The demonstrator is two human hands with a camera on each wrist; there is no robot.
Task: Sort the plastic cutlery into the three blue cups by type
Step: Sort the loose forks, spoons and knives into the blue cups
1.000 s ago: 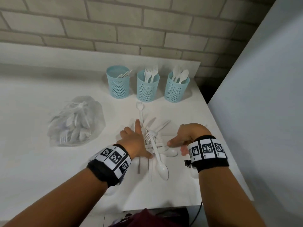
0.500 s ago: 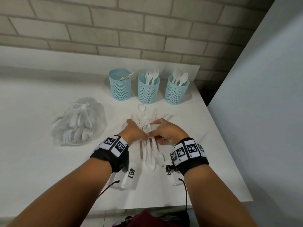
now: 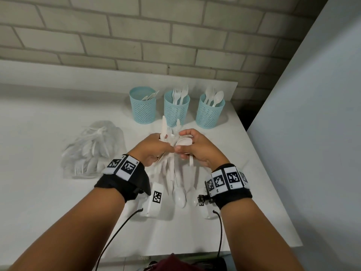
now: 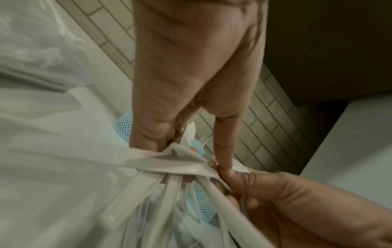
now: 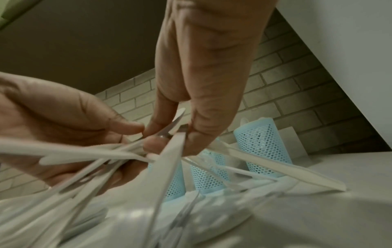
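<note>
Three blue mesh cups stand in a row at the back: the left cup (image 3: pixel 142 110) holds knives, the middle cup (image 3: pixel 176 112) forks, the right cup (image 3: pixel 210 114) spoons. Over the middle of the table, both hands hold one bundle of white plastic cutlery (image 3: pixel 172 171). My left hand (image 3: pixel 159 144) grips it from the left, my right hand (image 3: pixel 188 142) from the right, thumbs meeting. Handles stick up towards the cups and spoon bowls hang low towards me. In the wrist views, my left hand (image 4: pixel 180 147) and right hand (image 5: pixel 169 132) pinch crossed handles (image 5: pixel 161 159).
A clear plastic bag (image 3: pixel 91 149) of more white cutlery lies on the white table (image 3: pixel 48 192) to the left of my hands. A brick wall runs behind the cups. The table's right edge (image 3: pixel 273 188) is close to my right wrist, with a grey panel beyond it.
My hands came together over the loose cutlery on the table, gathered it into one bundle and raised it. The view has moved closer.
</note>
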